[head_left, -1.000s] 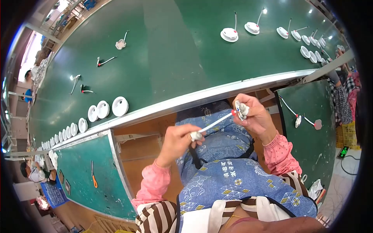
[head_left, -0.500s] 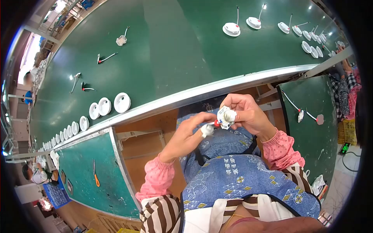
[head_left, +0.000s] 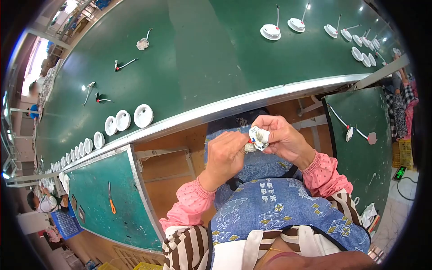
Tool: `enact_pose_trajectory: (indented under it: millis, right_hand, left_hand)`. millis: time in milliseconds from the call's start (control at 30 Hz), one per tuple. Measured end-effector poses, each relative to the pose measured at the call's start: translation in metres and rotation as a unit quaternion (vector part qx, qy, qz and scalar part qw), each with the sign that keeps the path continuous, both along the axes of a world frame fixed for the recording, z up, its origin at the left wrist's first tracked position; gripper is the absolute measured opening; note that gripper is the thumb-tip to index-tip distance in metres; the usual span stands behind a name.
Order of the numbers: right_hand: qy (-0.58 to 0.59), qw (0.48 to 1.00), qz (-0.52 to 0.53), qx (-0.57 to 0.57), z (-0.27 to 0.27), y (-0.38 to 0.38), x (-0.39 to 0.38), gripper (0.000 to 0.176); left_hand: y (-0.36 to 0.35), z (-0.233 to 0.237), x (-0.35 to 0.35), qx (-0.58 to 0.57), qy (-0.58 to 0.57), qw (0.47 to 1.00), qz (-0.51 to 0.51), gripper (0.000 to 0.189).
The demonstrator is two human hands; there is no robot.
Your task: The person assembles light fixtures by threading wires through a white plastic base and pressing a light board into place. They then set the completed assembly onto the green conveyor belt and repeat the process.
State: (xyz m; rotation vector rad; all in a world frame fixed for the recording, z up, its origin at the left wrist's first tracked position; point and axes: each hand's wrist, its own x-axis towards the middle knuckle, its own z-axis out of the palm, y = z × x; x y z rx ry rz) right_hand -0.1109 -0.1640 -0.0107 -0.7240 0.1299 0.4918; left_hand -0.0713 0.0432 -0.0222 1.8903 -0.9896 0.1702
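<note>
So a second ago the two hands were spread apart with a white cable pulled straight between them. Now they've closed in together at center frame, and the cable is bunched out of sight. The left hand [head_left: 225, 155] pinches one end of the little white part [head_left: 259, 136] and the right hand [head_left: 282, 137] wraps around the rest, over the blue apron [head_left: 274, 204].

The green conveyor belt [head_left: 198, 58] sits above, with white discs [head_left: 143, 115] at left and wired lamps [head_left: 270, 31] upper right. Orange cutters [head_left: 110, 204] lie on the side table [head_left: 96, 189], lower left.

Fingers cover most of the part. What shows is white and crumpled-looking, with red and blue bits by the left fingertips.
</note>
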Motion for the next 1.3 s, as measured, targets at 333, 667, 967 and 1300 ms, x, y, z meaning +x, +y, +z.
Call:
enact_pose_trajectory:
  millis: [333,667,967,1300]
  right_hand:
    - [-0.065,0.994,-0.087,0.004,-0.004,-0.034,0.004,0.022]
    - [-0.117,0.978,-0.170,0.032,0.011,-0.049,0.008,0.021]
    - [-0.145,0.975,-0.148,0.075,0.002,-0.034,0.025,0.026]
    - [-0.141,0.976,-0.155,0.060,0.000,-0.016,0.048,0.023]
  left_hand:
    - [0.038,-0.016,0.002,0.059,0.064,0.994,0.068,0.025]
    - [0.178,0.018,0.114,0.351,-0.067,0.891,0.281,0.077]
    - [0.055,-0.036,0.121,0.151,-0.051,0.930,0.331,0.070]
    - [0.055,-0.010,0.150,0.207,0.038,0.975,0.068,0.091]
